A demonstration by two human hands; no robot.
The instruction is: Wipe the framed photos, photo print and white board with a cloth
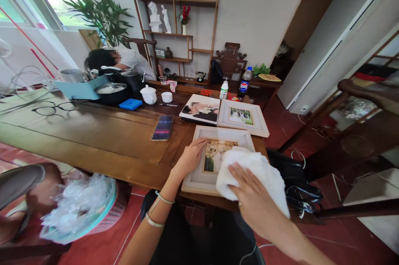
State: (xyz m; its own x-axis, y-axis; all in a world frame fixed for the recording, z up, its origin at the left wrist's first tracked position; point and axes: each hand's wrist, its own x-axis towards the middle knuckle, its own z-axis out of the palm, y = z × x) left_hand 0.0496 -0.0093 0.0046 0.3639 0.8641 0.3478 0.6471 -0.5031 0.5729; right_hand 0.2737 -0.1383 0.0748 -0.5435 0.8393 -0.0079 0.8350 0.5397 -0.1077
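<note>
A light wooden picture frame (192,178) with a small photo (213,157) at its centre lies flat at the table's near edge. My left hand (190,157) rests on the frame's left side, fingers stretched out flat. Under my right hand (249,186) a white cloth (258,165) is pressed over the frame's right part, its loose end hanging past the near right corner. The cloth hides the right portion of the photo. Just beyond lie a second framed photo (258,127) and a white-bordered picture (187,109) of people.
On the wooden table (124,148) are a phone (162,127), eyeglasses (52,109), a white lidded pot (149,94), red scissors (206,92) and a cola bottle (245,83). A person (134,59) leans at the far side. A bag-lined basket (106,215) stands at lower left, a dark chair (352,140) at right.
</note>
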